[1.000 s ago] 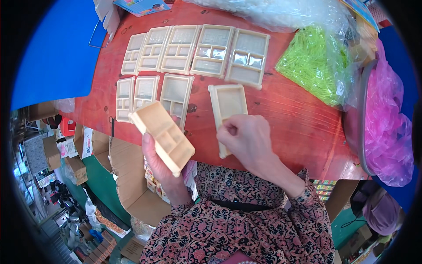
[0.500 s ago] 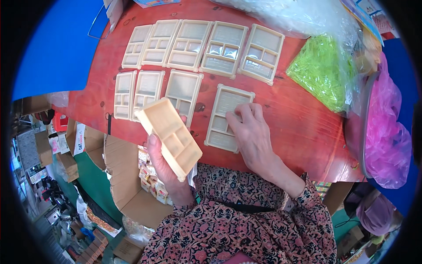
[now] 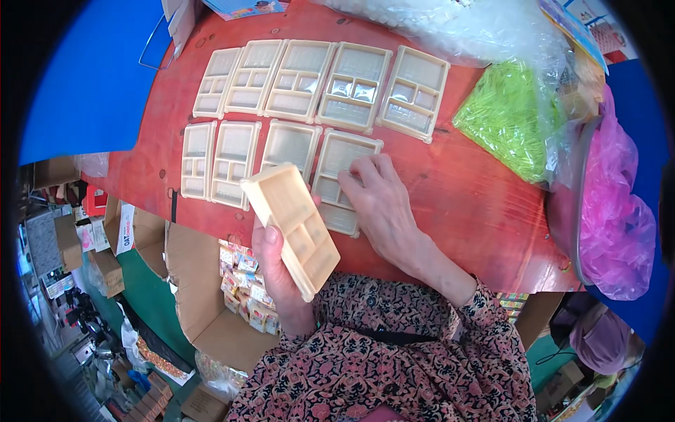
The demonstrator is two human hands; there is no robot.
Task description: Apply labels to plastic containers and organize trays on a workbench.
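My left hand (image 3: pixel 276 264) is closed around a cream compartment tray (image 3: pixel 280 198), raised above the table's near edge and tilted. It looks thick, perhaps a stack; I cannot tell. My right hand (image 3: pixel 385 207) has its fingers bent down on the right side of another cream tray (image 3: pixel 341 150), which lies flat at the right end of the near row. Beside it lies a similar tray (image 3: pixel 291 143), partly covered by the raised one. More such trays fill the far row, including one at its right end (image 3: pixel 415 91).
The red wooden table (image 3: pixel 485 232) bears a clear bag of green shredded filler (image 3: pixel 512 116), a large whitish plastic bag (image 3: pixel 450 28) and a basin with pink plastic (image 3: pixel 612 225). Left of me, below the table, an open cardboard box (image 3: pixel 204 281) holds small wrapped packets (image 3: pixel 246 278).
My right hand and the tray under it have shifted left, close against the neighbouring tray. The raised tray in my left hand has moved slightly right and down.
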